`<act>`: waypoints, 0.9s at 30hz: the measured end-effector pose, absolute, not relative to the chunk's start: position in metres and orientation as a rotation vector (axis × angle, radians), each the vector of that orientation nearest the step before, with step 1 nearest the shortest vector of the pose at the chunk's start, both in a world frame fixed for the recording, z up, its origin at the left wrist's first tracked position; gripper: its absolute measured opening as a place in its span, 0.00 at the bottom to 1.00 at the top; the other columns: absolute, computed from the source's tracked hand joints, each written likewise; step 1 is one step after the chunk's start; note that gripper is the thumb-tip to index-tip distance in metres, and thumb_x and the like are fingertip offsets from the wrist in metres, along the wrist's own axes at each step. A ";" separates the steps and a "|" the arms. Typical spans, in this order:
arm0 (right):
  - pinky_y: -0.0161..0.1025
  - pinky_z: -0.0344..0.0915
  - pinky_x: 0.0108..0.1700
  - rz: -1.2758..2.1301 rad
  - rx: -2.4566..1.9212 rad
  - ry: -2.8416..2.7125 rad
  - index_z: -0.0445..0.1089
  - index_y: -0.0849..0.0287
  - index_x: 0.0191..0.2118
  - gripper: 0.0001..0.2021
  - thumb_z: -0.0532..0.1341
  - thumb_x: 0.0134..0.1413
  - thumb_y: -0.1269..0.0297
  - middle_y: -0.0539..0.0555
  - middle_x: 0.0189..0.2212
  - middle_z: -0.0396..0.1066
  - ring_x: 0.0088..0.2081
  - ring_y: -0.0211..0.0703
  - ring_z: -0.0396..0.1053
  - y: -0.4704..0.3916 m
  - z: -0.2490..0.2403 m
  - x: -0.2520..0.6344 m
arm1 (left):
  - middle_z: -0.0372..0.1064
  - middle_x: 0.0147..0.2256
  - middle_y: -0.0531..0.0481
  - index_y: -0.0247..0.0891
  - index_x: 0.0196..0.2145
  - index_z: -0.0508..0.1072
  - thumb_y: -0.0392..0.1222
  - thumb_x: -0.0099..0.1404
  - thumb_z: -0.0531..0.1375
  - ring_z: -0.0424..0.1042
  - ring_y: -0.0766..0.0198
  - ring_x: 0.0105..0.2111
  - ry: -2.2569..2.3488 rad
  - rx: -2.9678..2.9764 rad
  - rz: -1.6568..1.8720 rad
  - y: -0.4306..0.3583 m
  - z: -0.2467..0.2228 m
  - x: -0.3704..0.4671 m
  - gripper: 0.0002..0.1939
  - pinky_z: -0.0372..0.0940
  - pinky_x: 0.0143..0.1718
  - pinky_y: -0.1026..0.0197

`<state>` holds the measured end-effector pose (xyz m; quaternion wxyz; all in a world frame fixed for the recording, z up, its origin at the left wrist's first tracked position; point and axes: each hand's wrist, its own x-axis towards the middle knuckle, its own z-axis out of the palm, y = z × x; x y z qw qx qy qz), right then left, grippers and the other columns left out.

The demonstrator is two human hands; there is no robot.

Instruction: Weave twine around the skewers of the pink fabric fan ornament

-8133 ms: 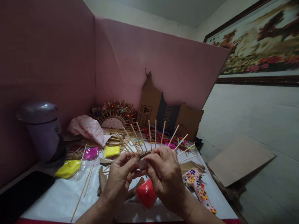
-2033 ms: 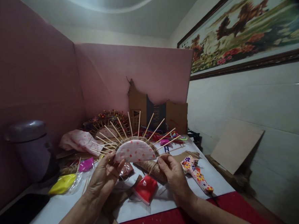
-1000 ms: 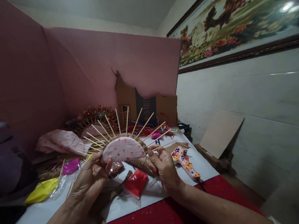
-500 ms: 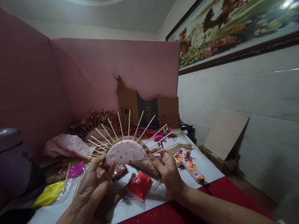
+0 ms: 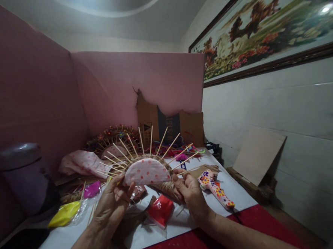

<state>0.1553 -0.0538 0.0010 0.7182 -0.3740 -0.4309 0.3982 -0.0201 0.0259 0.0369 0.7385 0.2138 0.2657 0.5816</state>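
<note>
Between my hands, above the table, is a half-round craft piece (image 5: 147,171) covered in pale pink cloth with red dots. Thin wooden sticks fan out from its curved, twine-wrapped edge like rays. My left hand (image 5: 112,198) grips its lower left corner with thumb and fingers. At the lower right corner my right hand (image 5: 190,192) pinches it, fingers close to the lowest stick. Below it on the table lie a red clay packet (image 5: 161,210) and a brown packet (image 5: 138,193), partly hidden. A flower-patterned glue gun (image 5: 215,188) rests right of my right hand.
Yellow (image 5: 64,214) and magenta (image 5: 92,189) packets lie at the left, near a lidded bin (image 5: 26,182). Behind stand a similar decorated half-round piece (image 5: 114,148), crumpled dotted cloth (image 5: 78,162) and torn cardboard (image 5: 191,128). A flat board (image 5: 260,154) leans at the right wall.
The whole view has shifted slightly, so everything appears a little further right and lower. Both hands keep their hold on the half-round craft piece.
</note>
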 end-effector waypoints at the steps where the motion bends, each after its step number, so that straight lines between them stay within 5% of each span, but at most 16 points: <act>1: 0.29 0.39 0.17 0.885 -0.834 -0.951 0.60 0.59 0.36 0.18 0.61 0.49 0.50 0.38 0.11 0.50 0.14 0.27 0.43 -0.053 0.000 0.155 | 0.69 0.25 0.51 0.33 0.27 0.67 0.25 0.60 0.53 0.71 0.70 0.20 0.583 0.475 1.278 0.026 0.036 -0.020 0.08 0.71 0.21 0.67; 27: 0.27 0.38 0.15 0.950 -0.847 -0.792 0.62 0.60 0.33 0.19 0.67 0.42 0.52 0.38 0.10 0.50 0.13 0.25 0.42 -0.057 0.001 0.151 | 0.69 0.25 0.52 0.32 0.26 0.70 0.26 0.59 0.54 0.69 0.70 0.21 0.554 0.541 1.335 0.026 0.030 -0.021 0.08 0.72 0.23 0.66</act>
